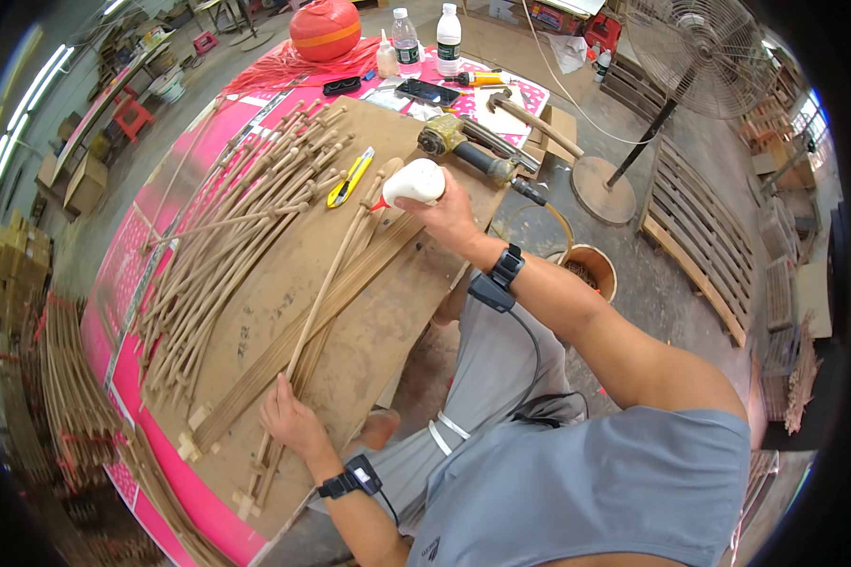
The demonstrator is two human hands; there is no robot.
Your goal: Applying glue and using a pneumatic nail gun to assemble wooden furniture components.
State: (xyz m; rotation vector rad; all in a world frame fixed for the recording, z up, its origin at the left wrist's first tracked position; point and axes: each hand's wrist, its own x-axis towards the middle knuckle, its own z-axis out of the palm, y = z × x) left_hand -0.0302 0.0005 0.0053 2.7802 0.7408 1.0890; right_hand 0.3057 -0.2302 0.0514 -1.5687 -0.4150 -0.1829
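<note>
My right hand (449, 213) grips a white squeeze bottle (418, 181), tipped over so that its red nozzle (379, 204) points at the far end of a thin wooden rod (323, 295). Whether the nozzle touches the wood is too small to tell. Nearer to me, the fingers of my left hand (293, 416) are closed on that rod's lower part. Beneath it lie long flat wooden strips (284, 352), set slantwise across the brown board (246, 463). A large heap of knob-ended wooden rods (246, 217) spreads to the left. A yellow utility knife (351, 178) rests beside the heap.
A nail gun (468, 146) with an air hose, a hammer (536, 123), a phone (427, 92), bottles (448, 40) and a red ball of twine (324, 28) sit at the far end. To the right stand a fan (698, 57), a pallet (700, 236) and a bucket (596, 269).
</note>
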